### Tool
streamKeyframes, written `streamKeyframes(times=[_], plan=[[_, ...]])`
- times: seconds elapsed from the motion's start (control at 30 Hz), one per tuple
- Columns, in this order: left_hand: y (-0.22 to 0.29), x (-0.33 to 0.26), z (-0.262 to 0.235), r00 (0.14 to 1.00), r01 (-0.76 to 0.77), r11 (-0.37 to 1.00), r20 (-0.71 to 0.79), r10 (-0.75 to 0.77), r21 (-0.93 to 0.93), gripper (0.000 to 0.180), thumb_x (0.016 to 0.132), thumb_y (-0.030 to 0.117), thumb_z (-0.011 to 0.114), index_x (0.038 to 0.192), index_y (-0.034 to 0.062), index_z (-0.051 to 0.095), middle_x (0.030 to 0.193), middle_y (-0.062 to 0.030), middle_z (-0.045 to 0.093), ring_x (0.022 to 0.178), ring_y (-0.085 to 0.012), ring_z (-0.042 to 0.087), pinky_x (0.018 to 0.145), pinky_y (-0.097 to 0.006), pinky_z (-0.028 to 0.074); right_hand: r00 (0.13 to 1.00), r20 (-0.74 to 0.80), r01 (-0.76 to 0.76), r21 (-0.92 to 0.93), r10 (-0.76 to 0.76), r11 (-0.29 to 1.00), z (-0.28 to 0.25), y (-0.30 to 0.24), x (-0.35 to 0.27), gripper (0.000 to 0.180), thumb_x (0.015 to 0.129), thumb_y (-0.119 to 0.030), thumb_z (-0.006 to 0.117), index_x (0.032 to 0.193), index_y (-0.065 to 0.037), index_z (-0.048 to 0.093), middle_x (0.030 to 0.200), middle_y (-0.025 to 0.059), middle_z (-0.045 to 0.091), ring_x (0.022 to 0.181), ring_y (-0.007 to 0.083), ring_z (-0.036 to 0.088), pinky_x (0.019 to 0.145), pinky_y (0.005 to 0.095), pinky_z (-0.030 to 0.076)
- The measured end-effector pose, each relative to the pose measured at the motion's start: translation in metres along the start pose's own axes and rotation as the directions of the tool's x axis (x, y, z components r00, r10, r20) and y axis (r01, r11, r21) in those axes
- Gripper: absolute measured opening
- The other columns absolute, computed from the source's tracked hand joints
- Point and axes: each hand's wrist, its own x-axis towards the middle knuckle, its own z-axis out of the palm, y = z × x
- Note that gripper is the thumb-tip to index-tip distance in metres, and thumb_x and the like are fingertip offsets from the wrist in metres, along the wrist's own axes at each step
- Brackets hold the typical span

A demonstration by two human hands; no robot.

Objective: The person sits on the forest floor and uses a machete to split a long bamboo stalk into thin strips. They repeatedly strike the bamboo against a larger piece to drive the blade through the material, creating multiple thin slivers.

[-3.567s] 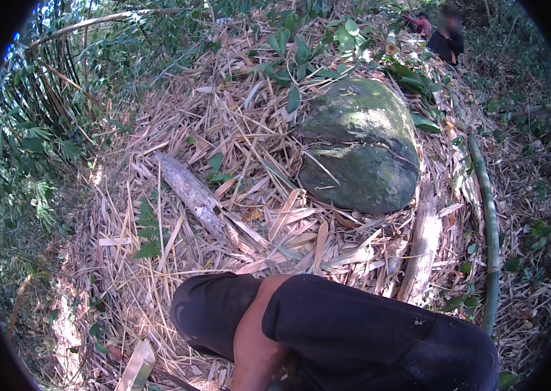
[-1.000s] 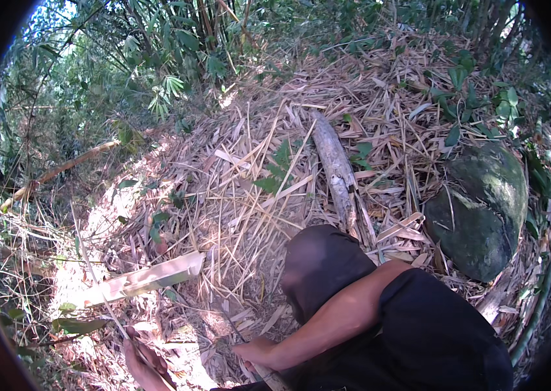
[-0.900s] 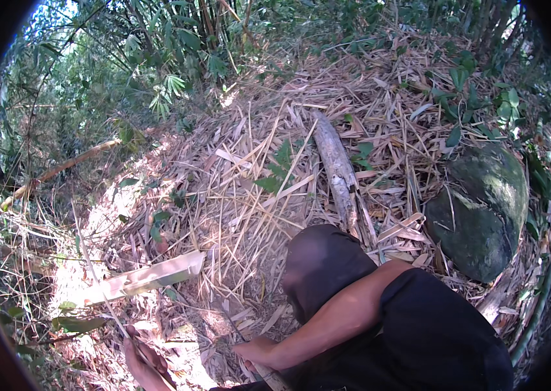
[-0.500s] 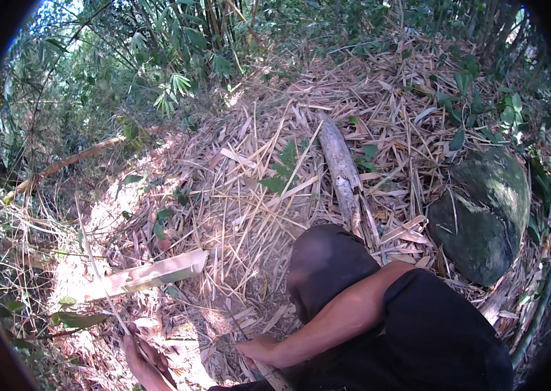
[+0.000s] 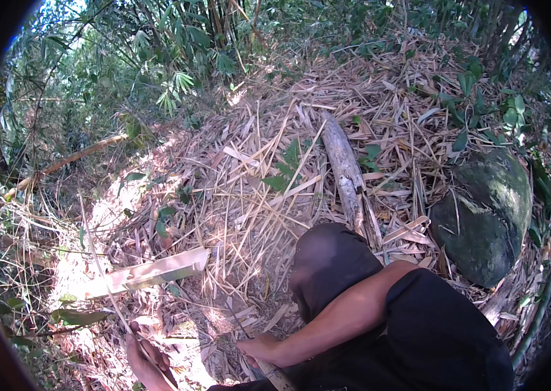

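My right hand (image 5: 264,347) is closed round a stick (image 5: 275,376) near the split bamboo piece (image 5: 148,274), my left hand (image 5: 148,362) pinches a thin stem (image 5: 103,274); brittle stem may snap if jerked.

Dappled daylight is falling through the trees, harsh in patches and dim elsewhere.

Sun is coming from the upper left, blowing out the sky there and burning bright spots onto the leaf litter (image 5: 223,195) and the pale split bamboo piece (image 5: 152,274) at lower left. The dark trousers (image 5: 419,326) and the mossy boulder (image 5: 484,215) are sitting in deep shade, losing detail. The fisheye is bending stems toward the rim, a black vignette is ringing the view, and the edges are smearing soft.
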Motion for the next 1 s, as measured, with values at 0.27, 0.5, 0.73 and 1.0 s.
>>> streamKeyframes(times=[0.27,0.5,0.73,1.0], plan=[[0.001,-0.002,0.004,1.0,0.006,1.0,-0.009,-0.006,0.022,0.043,0.104,0.036,0.044,0.13,0.0029,0.053,0.049,0.0073,0.025,0.037,-0.0032,0.021,0.033,-0.021,0.018,1.0,-0.004,-0.001,0.091,0.001,0.996,-0.001,-0.002,-0.006,0.037,0.086,-0.041,0.059,0.076,-0.005,0.059,0.07,0.0062,0.063,0.062,0.0153,0.062,0.061,0.0328,0.049],[0.006,-0.004,0.007,1.0,0.006,1.0,-0.023,-0.006,0.026,0.044,0.104,0.036,0.043,0.13,0.0017,0.052,0.048,0.0064,0.027,0.035,-0.004,0.023,0.032,-0.022,0.02,0.999,0.043,-0.029,-0.007,0.029,1.0,-0.003,0.001,0.0,0.035,0.085,-0.04,0.057,0.077,-0.006,0.06,0.066,0.0042,0.061,0.061,0.0142,0.06,0.059,0.0331,0.047],[0.003,-0.002,0.002,1.0,-0.008,1.0,0.002,0.008,0.01,0.043,0.104,0.035,0.042,0.128,0.0005,0.052,0.046,0.004,0.029,0.031,-0.0058,0.024,0.028,-0.022,0.022,1.0,0.014,-0.018,0.007,0.018,1.0,-0.004,-0.002,-0.01,0.036,0.084,-0.042,0.058,0.083,-0.007,0.064,0.07,0.0035,0.063,0.061,0.0125,0.06,0.057,0.0319,0.046],[0.008,-0.007,0.006,1.0,-0.009,1.0,0.029,0.009,0.013,0.045,0.105,0.034,0.043,0.132,-0.0004,0.05,0.05,0.0062,0.028,0.036,-0.003,0.024,0.033,-0.019,0.023,0.996,-0.021,0.084,-0.187,-0.09,0.979,-0.012,0.001,0.008,0.046,0.083,-0.048,0.062,0.075,-0.003,0.065,0.074,0.0072,0.066,0.067,0.0176,0.064,0.062,0.0356,0.05]])
